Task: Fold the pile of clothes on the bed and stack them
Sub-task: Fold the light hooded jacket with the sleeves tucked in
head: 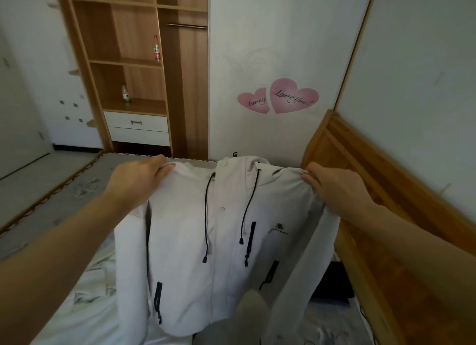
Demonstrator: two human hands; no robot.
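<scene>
A pale grey hooded jacket (219, 241) with black drawcords and black zips hangs in front of me, front side facing me, above the bed (51, 190). My left hand (139, 180) pinches its left shoulder. My right hand (332, 187) pinches its right shoulder. Both sleeves dangle down at the sides. The hem reaches the white clothes (85, 306) lying on the bed below.
A dark folded garment (334, 280) lies on the bed at the right, beside the wooden headboard (373, 216). Beyond the bed stands a wooden shelf unit (134, 61) with two bottles and white drawers, and a white wardrobe door (278, 74) with pink heart stickers.
</scene>
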